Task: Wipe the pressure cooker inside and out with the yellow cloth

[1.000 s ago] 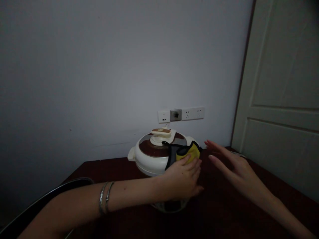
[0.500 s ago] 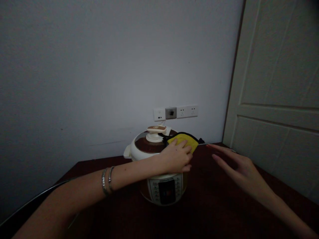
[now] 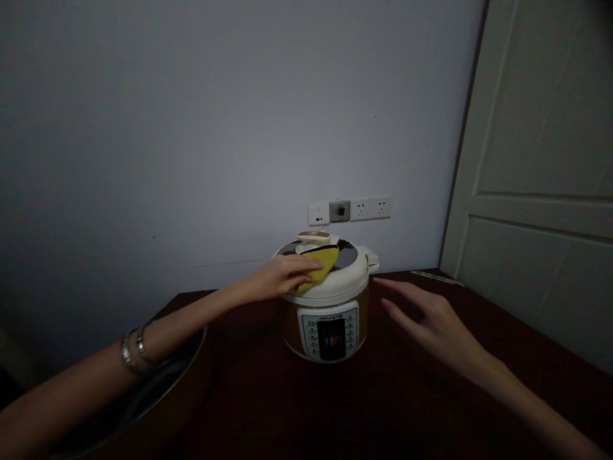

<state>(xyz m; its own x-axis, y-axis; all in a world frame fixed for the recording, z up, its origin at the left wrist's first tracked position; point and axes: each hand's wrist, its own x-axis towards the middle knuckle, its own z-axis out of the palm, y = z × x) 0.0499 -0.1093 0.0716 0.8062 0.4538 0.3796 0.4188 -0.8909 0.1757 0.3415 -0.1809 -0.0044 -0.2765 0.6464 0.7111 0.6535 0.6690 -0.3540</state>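
A white and brown electric pressure cooker (image 3: 330, 291) stands on the dark red table, its control panel facing me. My left hand (image 3: 282, 276) holds a yellow cloth (image 3: 322, 263) with a dark edge against the left front of the cooker's lid, below the lid handle (image 3: 313, 237). Two silver bracelets circle my left wrist. To the right of the cooker, beside its side handle (image 3: 371, 260), my right hand (image 3: 426, 313) hovers with thumb and fingers apart and nothing between them.
Low at the left, partly under my forearm, sits a large round vessel with a thin rim (image 3: 191, 364). Wall sockets (image 3: 371, 207) are behind the cooker. A pale panelled door (image 3: 541, 211) borders the right side. A thin patterned strip (image 3: 437, 277) lies on the table (image 3: 407, 396) near the back right.
My left hand has swept the yellow cloth from the right side of the lid to its left front. My right hand stays open by the cooker. The view has shifted slightly.
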